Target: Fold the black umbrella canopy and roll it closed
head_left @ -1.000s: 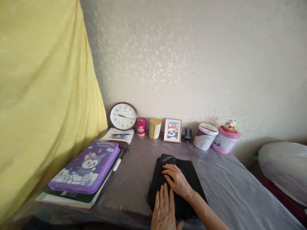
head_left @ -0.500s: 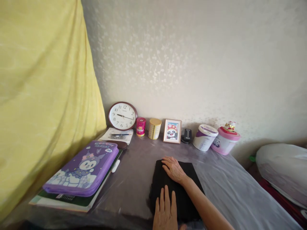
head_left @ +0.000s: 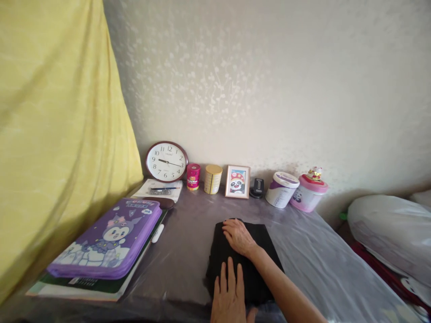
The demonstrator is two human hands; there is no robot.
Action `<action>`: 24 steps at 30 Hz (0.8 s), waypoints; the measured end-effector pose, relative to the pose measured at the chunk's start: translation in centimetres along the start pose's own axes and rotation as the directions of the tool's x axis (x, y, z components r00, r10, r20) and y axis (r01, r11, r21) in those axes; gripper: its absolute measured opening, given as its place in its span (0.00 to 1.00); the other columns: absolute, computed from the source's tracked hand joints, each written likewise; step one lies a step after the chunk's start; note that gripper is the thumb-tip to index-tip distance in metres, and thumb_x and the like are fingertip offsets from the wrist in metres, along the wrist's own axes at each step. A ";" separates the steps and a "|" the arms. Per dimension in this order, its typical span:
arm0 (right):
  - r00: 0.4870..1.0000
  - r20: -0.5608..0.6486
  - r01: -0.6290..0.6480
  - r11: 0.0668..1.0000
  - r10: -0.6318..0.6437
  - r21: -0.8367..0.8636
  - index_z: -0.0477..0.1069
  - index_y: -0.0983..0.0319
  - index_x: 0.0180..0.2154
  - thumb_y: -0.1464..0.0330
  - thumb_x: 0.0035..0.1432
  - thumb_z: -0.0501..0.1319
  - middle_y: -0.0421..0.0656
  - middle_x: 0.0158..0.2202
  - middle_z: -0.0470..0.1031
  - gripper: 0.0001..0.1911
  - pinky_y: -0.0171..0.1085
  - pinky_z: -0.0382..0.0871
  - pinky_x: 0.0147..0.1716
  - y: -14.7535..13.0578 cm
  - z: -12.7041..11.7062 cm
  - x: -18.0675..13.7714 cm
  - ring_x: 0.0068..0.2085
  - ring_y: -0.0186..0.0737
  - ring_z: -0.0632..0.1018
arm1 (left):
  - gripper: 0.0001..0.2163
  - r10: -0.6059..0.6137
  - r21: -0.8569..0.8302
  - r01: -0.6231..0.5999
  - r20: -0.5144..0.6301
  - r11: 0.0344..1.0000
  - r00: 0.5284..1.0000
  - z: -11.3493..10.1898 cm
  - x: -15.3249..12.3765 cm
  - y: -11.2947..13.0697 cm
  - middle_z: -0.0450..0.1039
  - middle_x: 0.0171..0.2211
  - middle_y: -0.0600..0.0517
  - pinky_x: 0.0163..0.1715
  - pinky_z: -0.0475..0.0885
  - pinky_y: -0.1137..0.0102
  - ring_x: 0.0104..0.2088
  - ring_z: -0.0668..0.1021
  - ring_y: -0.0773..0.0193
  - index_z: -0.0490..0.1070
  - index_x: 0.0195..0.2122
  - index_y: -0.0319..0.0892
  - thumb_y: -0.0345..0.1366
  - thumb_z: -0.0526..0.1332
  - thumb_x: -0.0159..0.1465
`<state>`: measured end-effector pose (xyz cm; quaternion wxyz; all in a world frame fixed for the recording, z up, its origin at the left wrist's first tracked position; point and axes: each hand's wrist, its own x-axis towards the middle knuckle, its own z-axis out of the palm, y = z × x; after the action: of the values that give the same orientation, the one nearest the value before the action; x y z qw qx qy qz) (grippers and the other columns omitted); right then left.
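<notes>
A folded piece of black cloth (head_left: pixel 266 244) lies on the table near its front edge; I cannot make out what kind of garment or fabric it is. My left hand (head_left: pixel 230 294) rests flat on its lower left part, fingers stretched away from me and slightly apart. Further up, my right hand (head_left: pixel 239 237) lies palm down across the cloth's upper part, its fingers extended toward the left corner. Neither hand grips anything. My right forearm covers part of the cloth's right side.
To the left, a purple zip case (head_left: pixel 107 242) sits on books (head_left: pixel 81 294), beside a white marker (head_left: pixel 157 233). Along the wall stand a clock (head_left: pixel 167 162), pink can (head_left: pixel 193 177), yellow-lidded can (head_left: pixel 213 179), picture frame (head_left: pixel 237 181), black stapler-like object (head_left: pixel 257 188), white-purple tub (head_left: pixel 282 190) and pink bucket (head_left: pixel 308 194).
The view has shifted slightly, so most things sit a little further left. Both hands stay flat on the black cloth, and the left thumb shows more.
</notes>
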<state>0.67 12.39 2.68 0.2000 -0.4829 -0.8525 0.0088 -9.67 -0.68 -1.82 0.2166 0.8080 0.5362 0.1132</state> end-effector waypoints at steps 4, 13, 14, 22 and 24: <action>0.958 -0.145 -0.250 0.968 0.246 -0.013 0.71 0.64 0.45 0.72 0.57 0.53 0.52 0.51 0.70 0.16 0.46 0.57 0.54 3.5 -2.1 -0.6 0.53 0.48 0.68 | 0.37 0.005 0.012 -0.005 -0.034 1.000 0.999 -0.4 -0.5 0.0 0.36 0.65 0.42 0.56 0.55 0.46 0.63 0.47 0.39 0.40 0.64 0.39 0.40 0.56 0.56; 0.707 -0.175 -0.673 0.728 0.685 0.132 0.71 0.64 0.41 0.61 0.56 0.53 0.48 0.37 0.76 0.17 0.41 0.66 0.42 8.1 -6.5 -5.1 0.40 0.45 0.76 | 0.32 -0.029 0.139 0.045 -0.113 0.989 0.993 -1.0 -0.1 -0.1 0.36 0.65 0.46 0.57 0.56 0.53 0.64 0.50 0.48 0.40 0.64 0.42 0.32 0.49 0.58; 0.690 -0.151 -0.692 0.707 0.708 0.149 0.72 0.64 0.40 0.60 0.56 0.54 0.48 0.35 0.76 0.17 0.40 0.66 0.40 8.0 -6.5 -5.3 0.39 0.45 0.76 | 0.32 -0.029 0.150 0.047 -0.121 0.988 0.992 -1.0 -0.1 -0.2 0.36 0.65 0.46 0.57 0.56 0.54 0.64 0.50 0.49 0.40 0.64 0.42 0.32 0.48 0.58; 0.735 0.076 -0.662 0.689 0.674 0.295 0.73 0.64 0.35 0.60 0.49 0.60 0.44 0.30 0.76 0.14 0.37 0.67 0.32 6.5 -6.8 -5.9 0.34 0.44 0.76 | 0.30 0.017 0.159 0.006 -0.141 0.987 0.990 -1.8 -0.5 -0.6 0.39 0.65 0.48 0.57 0.58 0.57 0.63 0.53 0.51 0.41 0.64 0.44 0.36 0.47 0.60; 0.763 0.131 -0.634 0.693 0.633 0.344 0.73 0.64 0.34 0.62 0.47 0.63 0.44 0.32 0.76 0.13 0.37 0.67 0.34 6.1 -7.0 -6.2 0.36 0.44 0.76 | 0.29 0.032 0.157 -0.012 -0.122 0.988 0.992 -2.4 -0.6 -0.6 0.40 0.65 0.48 0.57 0.58 0.57 0.63 0.54 0.51 0.43 0.64 0.44 0.36 0.47 0.60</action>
<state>10.94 9.31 5.82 0.2704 -0.7001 -0.6167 0.2374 -11.40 -0.45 0.06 0.1179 0.8197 0.5468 0.1233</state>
